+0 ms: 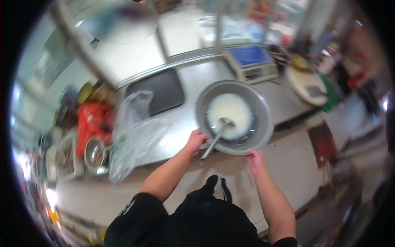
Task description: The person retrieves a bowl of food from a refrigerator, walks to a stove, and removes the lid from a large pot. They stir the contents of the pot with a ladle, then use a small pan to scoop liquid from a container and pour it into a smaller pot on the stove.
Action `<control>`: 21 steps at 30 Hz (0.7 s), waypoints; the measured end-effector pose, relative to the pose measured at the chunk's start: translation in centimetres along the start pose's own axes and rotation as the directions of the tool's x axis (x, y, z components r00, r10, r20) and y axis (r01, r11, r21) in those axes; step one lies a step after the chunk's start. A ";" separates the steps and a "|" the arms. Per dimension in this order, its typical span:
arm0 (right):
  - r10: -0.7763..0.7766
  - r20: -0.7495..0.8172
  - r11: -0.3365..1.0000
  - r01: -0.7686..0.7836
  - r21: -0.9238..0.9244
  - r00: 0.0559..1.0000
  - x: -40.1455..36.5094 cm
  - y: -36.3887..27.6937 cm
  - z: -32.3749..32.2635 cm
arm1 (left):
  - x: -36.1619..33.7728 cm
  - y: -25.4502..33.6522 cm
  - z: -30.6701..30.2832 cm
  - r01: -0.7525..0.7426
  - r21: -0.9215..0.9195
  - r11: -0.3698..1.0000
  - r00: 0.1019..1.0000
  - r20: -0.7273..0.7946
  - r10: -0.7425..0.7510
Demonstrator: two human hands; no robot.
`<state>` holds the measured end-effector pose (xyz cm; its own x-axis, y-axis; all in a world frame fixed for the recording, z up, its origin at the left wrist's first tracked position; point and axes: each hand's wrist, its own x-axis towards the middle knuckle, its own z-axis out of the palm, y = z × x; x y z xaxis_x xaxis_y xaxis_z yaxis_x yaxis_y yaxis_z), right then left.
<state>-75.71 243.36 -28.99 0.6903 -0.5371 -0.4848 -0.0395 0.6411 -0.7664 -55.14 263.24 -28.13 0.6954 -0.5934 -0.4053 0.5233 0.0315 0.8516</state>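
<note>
A large grey metal basin [264,108] sits at the front edge of the steel counter, with its front rim over the edge. Creamy white liquid [229,108] fills its bottom. A ladle [212,145] leans in it, bowl in the liquid and handle over the front-left rim. My left hand [196,143] is closed at the basin's left front rim, beside the ladle handle. On the right front rim, the fingers of my right hand [256,161] are closed on the edge. Blur and the rim hide some of the fingertips.
A dark tray [158,91] and a clear plastic bag [133,127] lie left on the counter. Behind the basin stands a scale [249,61] with a blue top. A round white board [306,84] is at right. A red bag [91,123] and metal bowl [95,153] sit at left.
</note>
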 end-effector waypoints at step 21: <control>0.344 -0.657 0.807 -0.569 -0.160 0.671 -20.6 17.7 -22.9 | -0.1 -13.3 0.6 0.345 0.061 0.937 0.920 -0.219 -0.325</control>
<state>-107.23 253.20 -42.21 -0.0245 -0.5002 -0.8655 -0.5402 0.7351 -0.4096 -62.45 262.39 -39.26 0.5777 -0.3797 -0.7226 0.7003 -0.2242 0.6777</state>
